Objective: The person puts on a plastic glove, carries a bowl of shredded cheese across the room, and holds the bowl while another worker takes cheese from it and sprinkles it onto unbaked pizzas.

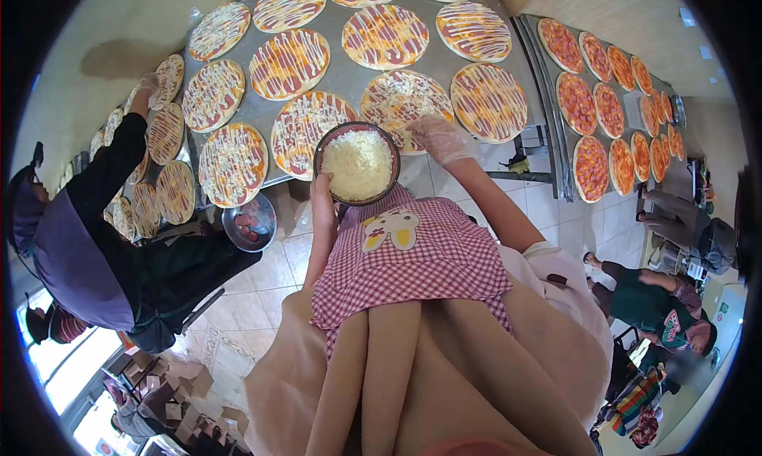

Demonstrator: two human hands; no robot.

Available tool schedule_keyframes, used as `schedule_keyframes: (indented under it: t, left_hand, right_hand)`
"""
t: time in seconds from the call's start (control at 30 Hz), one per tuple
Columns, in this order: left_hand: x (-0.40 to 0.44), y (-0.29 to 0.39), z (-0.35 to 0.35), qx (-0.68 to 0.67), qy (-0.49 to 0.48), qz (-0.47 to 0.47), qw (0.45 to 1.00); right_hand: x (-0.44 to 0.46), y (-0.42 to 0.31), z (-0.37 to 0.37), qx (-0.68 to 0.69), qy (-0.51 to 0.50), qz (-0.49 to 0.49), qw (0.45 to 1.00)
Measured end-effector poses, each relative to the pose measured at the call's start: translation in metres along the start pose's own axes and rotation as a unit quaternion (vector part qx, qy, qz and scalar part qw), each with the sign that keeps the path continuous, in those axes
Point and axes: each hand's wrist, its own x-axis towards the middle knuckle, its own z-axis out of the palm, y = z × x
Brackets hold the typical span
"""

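Observation:
My left hand (322, 196) grips the near left rim of a dark round bowl (395, 175) filled with shredded white cheese (359, 164). The bowl is held level just off the table's front edge, in front of my checkered apron. My right hand (439, 141), in a clear plastic glove, is over the right side of a pizza (401, 99) with white shreds scattered on it. Its fingers are bunched together and point down; whether they pinch any cheese is too small to tell. Left of that pizza lies another (305, 126) with sauce stripes and some cheese.
Rows of striped pizzas cover the metal table (333, 63). A second table (565, 142) with more pizzas stands at right. At left, a co-worker (87, 218) reaches over pizzas, near a metal bowl (249, 222). Several people are farther off.

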Motion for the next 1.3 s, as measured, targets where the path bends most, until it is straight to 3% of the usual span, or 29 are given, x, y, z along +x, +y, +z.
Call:
schedule_keyframes:
  t: [0.13, 0.17, 0.2, 0.23, 0.33, 0.37, 0.4, 0.43, 0.53, 0.63, 0.73, 0.8, 0.9, 0.93, 1.03, 1.13, 1.23, 1.3]
  left_hand:
    - [-0.007, 0.0, 0.008, 0.014, 0.014, 0.019, 1.0]
    - [-0.002, -0.01, 0.007, 0.009, 0.029, 0.018, 0.999]
    - [0.006, -0.019, 0.002, 0.01, 0.026, 0.01, 1.0]
    - [0.0, -0.014, 0.008, 0.01, 0.019, 0.004, 1.0]
    - [-0.009, -0.003, 0.022, 0.004, -0.002, -0.014, 1.0]
    - [-0.009, -0.003, 0.027, 0.008, -0.015, -0.009, 1.0]
    - [-0.01, -0.001, 0.034, 0.011, -0.028, -0.003, 1.0]
    - [-0.011, 0.001, 0.041, 0.013, -0.039, 0.003, 0.999]
    - [-0.027, 0.017, 0.072, 0.052, -0.037, -0.007, 0.998]
    - [-0.011, 0.0, 0.082, 0.075, -0.056, 0.013, 0.996]
    - [0.005, -0.013, 0.09, 0.085, -0.085, 0.024, 0.993]
    - [-0.007, 0.0, 0.111, 0.066, -0.093, 0.038, 0.993]
    - [0.016, -0.011, 0.116, 0.151, -0.086, 0.013, 0.985]
    - [0.024, -0.019, 0.12, 0.127, -0.102, 0.063, 0.985]
    - [0.026, -0.006, 0.142, 0.126, -0.114, 0.084, 0.982]
    - [0.039, 0.0, 0.157, 0.145, -0.13, 0.067, 0.978]
    - [0.039, 0.01, 0.169, 0.18, -0.161, 0.108, 0.964]
    - [0.042, 0.016, 0.176, 0.213, -0.148, 0.092, 0.961]
  right_hand:
    - [-0.002, 0.027, -0.011, 0.014, 0.037, -0.01, 0.999]
    - [-0.004, 0.037, -0.02, 0.188, 0.03, 0.111, 0.975]
    - [-0.006, 0.042, -0.036, 0.354, 0.022, 0.226, 0.907]
    - [-0.008, 0.049, -0.05, 0.506, 0.014, 0.328, 0.798]
    - [-0.004, 0.088, -0.08, 0.373, 0.09, 0.403, 0.831]
    - [-0.001, 0.11, -0.084, 0.201, 0.067, 0.353, 0.911]
    - [0.005, 0.135, -0.085, 0.02, 0.04, 0.289, 0.956]
    - [0.011, 0.154, -0.083, -0.161, 0.013, 0.213, 0.964]
    - [0.026, 0.18, -0.073, -0.072, 0.124, 0.202, 0.969]
    - [0.059, 0.176, -0.077, -0.148, -0.06, 0.238, 0.958]
    - [0.054, 0.169, -0.068, -0.216, -0.049, 0.118, 0.968]
    - [0.051, 0.158, -0.066, -0.18, -0.041, 0.14, 0.973]
    - [0.032, 0.132, -0.082, -0.146, -0.036, 0.165, 0.975]
    - [0.023, 0.12, -0.091, -0.137, -0.034, 0.173, 0.975]
    - [-0.004, 0.071, -0.136, 0.117, 0.03, 0.181, 0.976]
    - [-0.011, 0.045, -0.12, 0.275, -0.093, 0.135, 0.947]
    - [-0.002, 0.029, -0.092, 0.079, -0.041, 0.059, 0.994]
    - [-0.002, 0.01, -0.091, 0.069, -0.081, 0.058, 0.993]
